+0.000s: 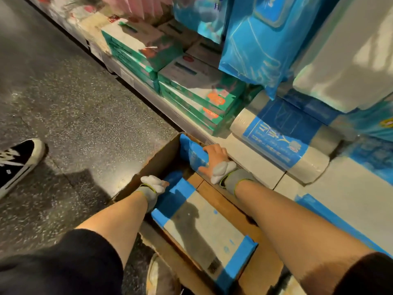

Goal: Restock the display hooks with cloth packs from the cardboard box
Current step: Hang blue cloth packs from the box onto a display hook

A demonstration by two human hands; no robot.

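Right hand: the right hand gripped the upright blue pack at the far end of the cardboard box, fingers curled over its top edge and thumb against the near face.

Left hand: the left hand reached down into the box at the far edge of the flat pack. Its fingers were hidden behind the wrist band, so I could not tell whether it held anything.

Stock: one pack stood on end in the grip and at least one more lay flat in the box, which sat on the floor tight against the bottom shelf.

Display: hanging blue packs showed above (the hooks themselves were out of sight).

Close by: green boxes were stacked on the shelf, wrapped rolls lay just beside the box, and a black-and-white shoe stood off to the left.

Risk, slip: the film looked glossy. Lifted by one edge, the pack could sag and slide from the fingers.

Risk, snag: the pack sat close to the box wall, so a straight pull might drag the flap or tilt the box.

Risk, knock: rising from there, the arm could brush the rolls or the hanging packs and dislodge them.
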